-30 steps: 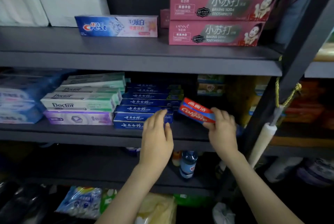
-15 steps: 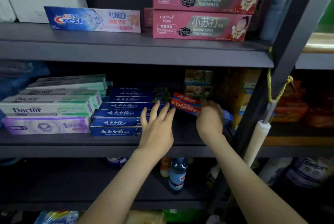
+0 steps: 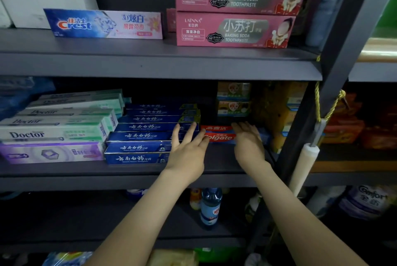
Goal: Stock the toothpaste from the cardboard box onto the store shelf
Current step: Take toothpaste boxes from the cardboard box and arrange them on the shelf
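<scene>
Reaching onto the middle shelf [image 3: 129, 171] with both hands. Left hand [image 3: 189, 149]: grip apart, fingers straight and spread against the blue stack [image 3: 148, 137], thumb side at the left end of the Colgate box [image 3: 219, 136]. Right hand [image 3: 249, 143]: fingers laid flat over the box's right half, nothing clamped. Box lies flat at the stack's 3 o'clock, yellow packs [image 3: 279, 111] further right. Judged light, stiff, slick, with faces that would crush; take it by the long edges, mid-length.

I see the Colgate box [image 3: 219, 136] lying on the middle shelf [image 3: 64, 172], just right of the Yunnan Baiyao stack [image 3: 148, 136]; Doctor boxes [image 3: 55, 129] lie further left. The left hand [image 3: 187, 151] is at the box's left end, and the right hand [image 3: 247, 144] is over its right half.
</scene>
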